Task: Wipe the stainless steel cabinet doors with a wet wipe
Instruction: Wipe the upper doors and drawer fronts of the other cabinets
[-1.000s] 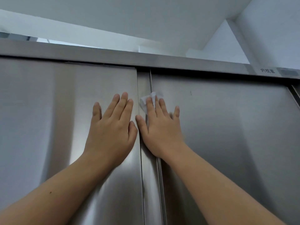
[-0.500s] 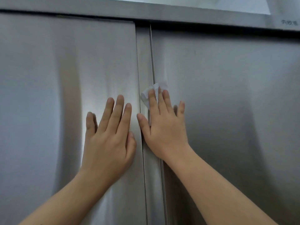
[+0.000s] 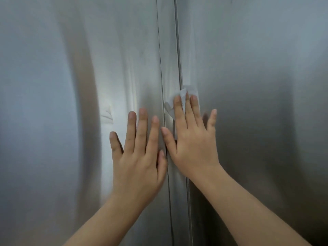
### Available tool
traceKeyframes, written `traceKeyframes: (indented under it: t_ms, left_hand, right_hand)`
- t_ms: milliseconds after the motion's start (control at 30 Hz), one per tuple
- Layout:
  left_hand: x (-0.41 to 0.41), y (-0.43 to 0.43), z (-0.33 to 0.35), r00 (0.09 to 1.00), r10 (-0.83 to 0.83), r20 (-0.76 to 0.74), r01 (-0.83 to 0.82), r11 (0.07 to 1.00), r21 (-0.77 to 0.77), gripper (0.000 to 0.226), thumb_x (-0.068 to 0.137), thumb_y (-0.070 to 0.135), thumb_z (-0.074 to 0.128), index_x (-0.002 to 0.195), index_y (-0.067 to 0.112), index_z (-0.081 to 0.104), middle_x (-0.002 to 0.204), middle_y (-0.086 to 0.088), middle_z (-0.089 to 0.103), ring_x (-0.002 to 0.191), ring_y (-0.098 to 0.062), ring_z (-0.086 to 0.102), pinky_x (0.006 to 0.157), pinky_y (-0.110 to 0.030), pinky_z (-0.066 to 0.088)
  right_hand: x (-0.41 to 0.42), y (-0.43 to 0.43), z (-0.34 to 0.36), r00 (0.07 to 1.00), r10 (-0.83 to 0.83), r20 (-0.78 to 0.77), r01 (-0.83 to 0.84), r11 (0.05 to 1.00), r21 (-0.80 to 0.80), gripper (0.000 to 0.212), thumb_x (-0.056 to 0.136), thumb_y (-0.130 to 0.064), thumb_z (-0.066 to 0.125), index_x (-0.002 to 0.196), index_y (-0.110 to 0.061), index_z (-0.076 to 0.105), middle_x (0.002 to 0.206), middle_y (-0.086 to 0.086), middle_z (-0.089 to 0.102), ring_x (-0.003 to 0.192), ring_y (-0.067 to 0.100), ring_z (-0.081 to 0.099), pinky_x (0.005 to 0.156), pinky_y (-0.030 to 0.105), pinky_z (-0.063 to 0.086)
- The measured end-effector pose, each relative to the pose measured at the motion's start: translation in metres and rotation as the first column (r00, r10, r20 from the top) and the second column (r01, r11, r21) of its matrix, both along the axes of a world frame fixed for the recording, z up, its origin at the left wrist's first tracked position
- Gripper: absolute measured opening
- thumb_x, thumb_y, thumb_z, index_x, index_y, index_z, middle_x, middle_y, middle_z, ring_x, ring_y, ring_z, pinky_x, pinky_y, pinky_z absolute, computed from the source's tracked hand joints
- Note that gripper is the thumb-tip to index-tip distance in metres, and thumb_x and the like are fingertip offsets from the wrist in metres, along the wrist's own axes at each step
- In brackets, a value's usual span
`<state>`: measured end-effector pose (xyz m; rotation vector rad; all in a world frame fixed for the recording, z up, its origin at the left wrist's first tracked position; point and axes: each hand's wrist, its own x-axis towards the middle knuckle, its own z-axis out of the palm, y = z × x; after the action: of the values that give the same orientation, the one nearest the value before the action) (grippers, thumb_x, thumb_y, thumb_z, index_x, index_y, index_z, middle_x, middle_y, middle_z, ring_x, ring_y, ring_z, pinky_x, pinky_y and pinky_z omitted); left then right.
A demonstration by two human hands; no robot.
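The wet wipe (image 3: 170, 106) lies flat against the steel, trapped under the straight fingers of the right hand (image 3: 193, 144). It sits where the narrow centre strip (image 3: 167, 41) meets the inner edge of the right door (image 3: 266, 86), and only a crumpled white edge shows above and to the left of the fingertips. Nothing is gripped: the hand is spread and released, with the palm and fingers pressing the wipe onto the metal, which is probably the surest way to drag a thin damp sheet along a vertical face without it bunching or dropping. The thumb reaches across the strip towards the other hand and the little finger splays out over the right door. The left hand (image 3: 140, 160) is flat on the left door (image 3: 53, 103), just beside the seam, its fingers straight and pointing up and its thumb tucked near the right thumb. It holds nothing, and I judge that it is there to steady the panel and the body against the push of the wiping hand. Both forearms rise from the lower edge of the view and converge on the seam, with the wrists bent back so that the palms meet the steel squarely. The job looks mid-stroke along the join, with broad areas of both doors to either side probably left to cover
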<state>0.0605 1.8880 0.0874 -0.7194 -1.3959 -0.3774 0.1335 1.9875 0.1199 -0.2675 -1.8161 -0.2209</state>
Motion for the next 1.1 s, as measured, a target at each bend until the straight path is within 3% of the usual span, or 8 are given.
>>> traceKeyframes:
  t_ms: [467,900,1100]
  left_hand:
    - [-0.003,-0.010,-0.078,0.998,0.054,0.037,-0.049,0.993,-0.111,0.060,0.092,0.031,0.034,0.147,0.009,0.024,0.150,-0.020,0.024,0.141,-0.033,0.018,0.104,-0.064,0.013]
    - [-0.003,-0.014,-0.129,0.994,0.052,0.092,-0.037,0.987,-0.156,0.059,0.095,0.033,0.030,0.148,0.009,0.018,0.152,-0.018,0.016,0.142,-0.033,0.011,0.107,-0.060,0.010]
    - [0.005,-0.014,-0.154,0.988,0.009,0.155,0.014,0.989,-0.145,0.058,0.095,0.033,0.030,0.146,0.008,0.020,0.150,-0.016,0.016,0.143,-0.030,0.007,0.108,-0.058,0.007]
  right_hand:
    - [0.000,0.000,-0.074,0.997,-0.074,-0.037,0.074,0.997,0.012,0.061,0.094,-0.045,0.024,0.143,-0.007,0.023,0.149,0.017,0.028,0.138,0.031,0.026,0.104,0.062,0.009]
    - [0.003,-0.002,-0.137,0.996,-0.085,0.019,0.085,0.996,-0.010,0.059,0.094,-0.043,0.027,0.140,-0.005,0.026,0.146,0.020,0.031,0.137,0.032,0.023,0.104,0.061,0.009]
    - [0.006,-0.001,-0.177,0.997,-0.038,0.071,0.040,0.999,-0.020,0.063,0.095,-0.046,0.025,0.144,-0.006,0.021,0.149,0.017,0.019,0.139,0.029,0.018,0.110,0.055,0.006]
